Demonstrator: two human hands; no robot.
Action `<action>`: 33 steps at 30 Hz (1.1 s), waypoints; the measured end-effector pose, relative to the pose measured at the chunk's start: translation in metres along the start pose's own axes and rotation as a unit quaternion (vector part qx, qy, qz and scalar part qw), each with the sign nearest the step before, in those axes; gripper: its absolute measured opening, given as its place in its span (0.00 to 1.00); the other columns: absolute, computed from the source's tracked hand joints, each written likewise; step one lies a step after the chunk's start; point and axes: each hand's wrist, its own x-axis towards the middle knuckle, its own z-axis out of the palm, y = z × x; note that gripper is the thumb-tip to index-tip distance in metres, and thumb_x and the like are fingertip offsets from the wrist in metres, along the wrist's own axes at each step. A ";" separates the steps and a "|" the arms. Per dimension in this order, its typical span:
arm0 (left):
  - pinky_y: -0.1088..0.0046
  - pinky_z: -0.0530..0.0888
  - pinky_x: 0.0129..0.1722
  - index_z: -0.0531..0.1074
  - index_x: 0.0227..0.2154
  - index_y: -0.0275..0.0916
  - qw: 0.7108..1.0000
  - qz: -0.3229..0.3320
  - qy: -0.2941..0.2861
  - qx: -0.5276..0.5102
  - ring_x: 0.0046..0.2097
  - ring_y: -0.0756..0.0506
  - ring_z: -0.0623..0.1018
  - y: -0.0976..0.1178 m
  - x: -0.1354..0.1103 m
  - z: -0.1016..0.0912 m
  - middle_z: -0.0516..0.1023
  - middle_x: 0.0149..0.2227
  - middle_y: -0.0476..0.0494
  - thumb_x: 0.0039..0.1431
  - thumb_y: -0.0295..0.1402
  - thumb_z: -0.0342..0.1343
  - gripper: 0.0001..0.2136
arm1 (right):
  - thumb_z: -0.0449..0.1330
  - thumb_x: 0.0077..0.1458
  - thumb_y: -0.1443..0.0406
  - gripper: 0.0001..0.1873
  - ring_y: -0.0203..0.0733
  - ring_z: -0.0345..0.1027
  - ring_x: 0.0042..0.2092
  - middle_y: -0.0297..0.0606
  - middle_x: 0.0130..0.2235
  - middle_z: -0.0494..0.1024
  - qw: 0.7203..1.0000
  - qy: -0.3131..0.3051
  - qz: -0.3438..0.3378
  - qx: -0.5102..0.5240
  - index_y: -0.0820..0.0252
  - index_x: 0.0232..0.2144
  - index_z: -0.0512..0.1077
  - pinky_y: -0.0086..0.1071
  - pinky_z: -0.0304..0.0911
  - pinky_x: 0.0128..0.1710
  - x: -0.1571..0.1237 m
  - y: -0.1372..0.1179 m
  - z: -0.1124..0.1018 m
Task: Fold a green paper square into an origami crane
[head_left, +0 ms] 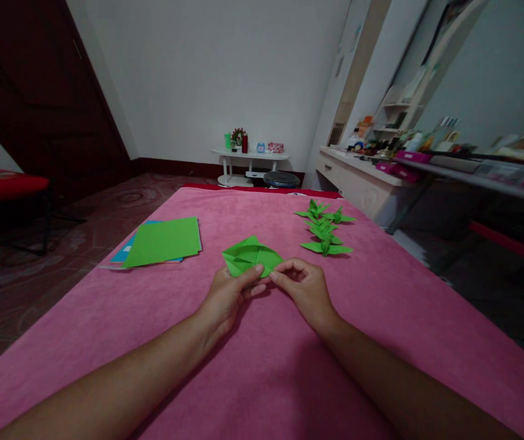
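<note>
A partly folded sheet of green origami paper (249, 253) is held between both hands above the pink cloth. My left hand (234, 287) grips its lower left part, the thumb lying on top and the fingers underneath. At the paper's right corner, my right hand (305, 284) pinches the edge between thumb and forefinger. The paper has creases and a raised, curved flap on its upper side. To the right, several folded green paper cranes (326, 244) sit in a cluster. A stack of square paper (165, 241), green on top with blue showing beneath, lies to the left.
A pink cloth (253, 379) covers the surface before me. Beyond it stands a small white table (250, 154) with a red bottle and other items. A cluttered dresser (358, 174) is at the right, a red stool (5, 188) at the left.
</note>
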 end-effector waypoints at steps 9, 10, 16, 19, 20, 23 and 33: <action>0.74 0.75 0.29 0.73 0.38 0.34 0.991 0.050 0.026 0.123 0.31 0.47 0.78 0.005 0.006 -0.009 0.79 0.34 0.41 0.42 0.32 0.65 0.17 | 0.64 0.42 0.66 0.04 0.32 0.63 0.23 0.31 0.21 0.72 0.997 -0.053 0.052 0.003 0.63 0.21 0.73 0.26 0.57 0.23 0.004 0.003 -0.008; 0.74 0.75 0.30 0.72 0.40 0.34 0.984 0.079 0.043 0.156 0.31 0.48 0.78 0.006 0.007 -0.012 0.78 0.33 0.42 0.41 0.31 0.65 0.19 | 0.64 0.41 0.67 0.04 0.32 0.62 0.22 0.30 0.20 0.72 0.996 -0.063 0.065 0.000 0.63 0.21 0.72 0.26 0.56 0.23 0.005 0.004 -0.010; 0.62 0.63 0.52 0.68 0.50 0.46 0.834 0.351 0.076 0.419 0.53 0.42 0.67 0.024 0.011 -0.024 0.69 0.52 0.41 0.43 0.29 0.63 0.27 | 0.64 0.39 0.67 0.04 0.31 0.61 0.22 0.31 0.20 0.72 0.987 -0.123 0.100 -0.038 0.64 0.20 0.73 0.26 0.56 0.23 0.011 0.006 -0.016; 0.60 0.59 0.52 0.77 0.36 0.47 0.745 0.387 -0.048 0.541 0.50 0.39 0.68 0.026 0.013 -0.022 0.74 0.45 0.43 0.49 0.33 0.61 0.10 | 0.64 0.39 0.68 0.03 0.31 0.61 0.21 0.31 0.20 0.72 0.985 -0.135 0.090 -0.061 0.64 0.20 0.74 0.25 0.55 0.22 0.013 0.007 -0.017; 0.61 0.61 0.50 0.78 0.34 0.46 0.726 0.383 -0.081 0.566 0.46 0.40 0.69 0.025 0.013 -0.020 0.76 0.41 0.42 0.49 0.34 0.60 0.07 | 0.64 0.39 0.68 0.03 0.31 0.61 0.21 0.30 0.19 0.72 0.985 -0.138 0.085 -0.067 0.64 0.20 0.74 0.25 0.56 0.22 0.013 0.008 -0.017; 0.65 0.62 0.42 0.78 0.32 0.45 0.688 0.359 -0.123 0.619 0.38 0.41 0.71 0.019 0.016 -0.017 0.78 0.32 0.42 0.49 0.37 0.61 0.07 | 0.63 0.40 0.68 0.02 0.31 0.60 0.21 0.30 0.19 0.72 0.982 -0.150 0.069 -0.094 0.63 0.21 0.74 0.25 0.55 0.22 0.014 0.011 -0.018; 0.72 0.63 0.35 0.76 0.29 0.41 0.662 0.259 -0.129 0.691 0.34 0.47 0.72 0.009 0.027 -0.022 0.77 0.30 0.47 0.54 0.38 0.56 0.08 | 0.61 0.41 0.71 0.05 0.31 0.57 0.22 0.28 0.19 0.68 0.961 -0.188 0.032 -0.200 0.62 0.25 0.75 0.25 0.52 0.22 0.022 0.017 -0.031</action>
